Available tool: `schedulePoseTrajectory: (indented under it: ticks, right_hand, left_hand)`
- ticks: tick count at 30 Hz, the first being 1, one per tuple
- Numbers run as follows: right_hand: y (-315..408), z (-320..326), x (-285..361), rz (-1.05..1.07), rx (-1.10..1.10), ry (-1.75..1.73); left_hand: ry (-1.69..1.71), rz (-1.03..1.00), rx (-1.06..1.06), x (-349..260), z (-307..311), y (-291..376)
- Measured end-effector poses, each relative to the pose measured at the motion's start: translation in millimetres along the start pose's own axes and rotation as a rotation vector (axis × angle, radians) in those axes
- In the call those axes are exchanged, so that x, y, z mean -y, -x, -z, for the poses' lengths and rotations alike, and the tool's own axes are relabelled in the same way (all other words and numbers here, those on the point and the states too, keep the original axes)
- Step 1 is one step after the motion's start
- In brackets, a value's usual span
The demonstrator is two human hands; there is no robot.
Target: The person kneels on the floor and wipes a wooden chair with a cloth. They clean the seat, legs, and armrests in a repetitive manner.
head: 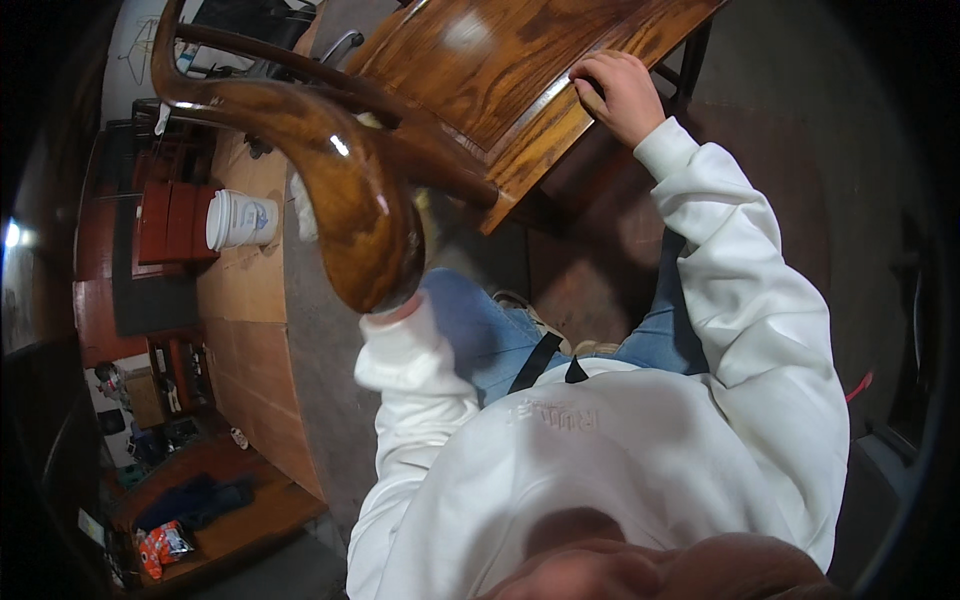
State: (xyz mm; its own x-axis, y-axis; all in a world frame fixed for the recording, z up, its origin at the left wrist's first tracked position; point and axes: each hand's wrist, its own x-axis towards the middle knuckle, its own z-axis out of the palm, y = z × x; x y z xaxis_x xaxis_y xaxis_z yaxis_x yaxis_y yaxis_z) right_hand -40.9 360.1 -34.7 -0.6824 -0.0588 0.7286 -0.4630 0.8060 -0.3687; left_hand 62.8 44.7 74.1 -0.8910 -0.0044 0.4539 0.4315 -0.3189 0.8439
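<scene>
A glossy brown wooden armchair stands before me, its broad seat (480,82) showing strong grain. One curved armrest (360,195) rises close to the camera and ends in a rounded tip. My right hand (619,94) lies on the front edge of the seat, fingers bent over its top; whether something small is under them I cannot tell. Behind the armrest tip, my left hand (401,309) is almost wholly hidden, with only a blurred bit at the cuff showing. Something pale yellow (424,214) shows beside the armrest, too blurred to name.
A white plastic bucket (244,220) stands on a light wooden board (247,292) at the left, beside a red-brown wooden cabinet (176,221). Lower left, a wooden surface (255,540) bears dark cloth (199,499) and an orange packet (165,547). White material (304,210) lies past the armrest.
</scene>
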Motion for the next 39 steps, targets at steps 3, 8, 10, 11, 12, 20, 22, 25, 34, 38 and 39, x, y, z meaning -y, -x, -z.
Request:
schedulePoseTrajectory:
  ticks: [3, 8, 10, 11, 12, 20, 22, 25, 34, 38, 39]
  right_hand:
    - [1, 3, 2, -0.009, 0.059, -0.015]
    - [2, 4, 8, 0.011, -0.042, -0.033]
    - [1, 4, 9, 0.0, -0.041, -0.034]
    - [1, 4, 10, -0.01, -0.04, -0.033]
    - [1, 5, 10, -0.008, -0.043, -0.051]
    - [5, 4, 7, 0.017, -0.023, -0.041]
    - [4, 4, 7, 0.006, -0.03, -0.05]
    - [3, 5, 9, -0.018, -0.008, -0.028]
    - [-5, 6, 15, -0.07, -0.002, 0.022]
    - [-12, 12, 24, -0.051, 0.002, 0.061]
    - [-13, 15, 29, -0.047, -0.036, -0.061]
  left_hand:
    - [-0.26, -0.07, 0.017, 20, -20, -17]
    - [-0.334, -0.004, 0.027, 31, -10, -20]
    - [-0.464, 0.066, -0.013, 38, -17, -7]
    - [-0.397, 0.059, -0.014, 43, -23, 1]
    - [-0.411, 0.092, -0.031, 46, -28, 6]
    - [-0.741, -0.28, -0.082, 24, -33, -35]
    - [-0.648, -0.294, -0.019, 16, -32, -51]
    - [-0.533, -0.356, 0.108, 8, -33, -65]
    - [-0.316, -0.251, -0.128, 32, -49, -41]
    - [-0.662, -0.274, -0.087, 49, -42, -20]
    - [-0.758, -0.282, -0.08, 55, -39, -13]
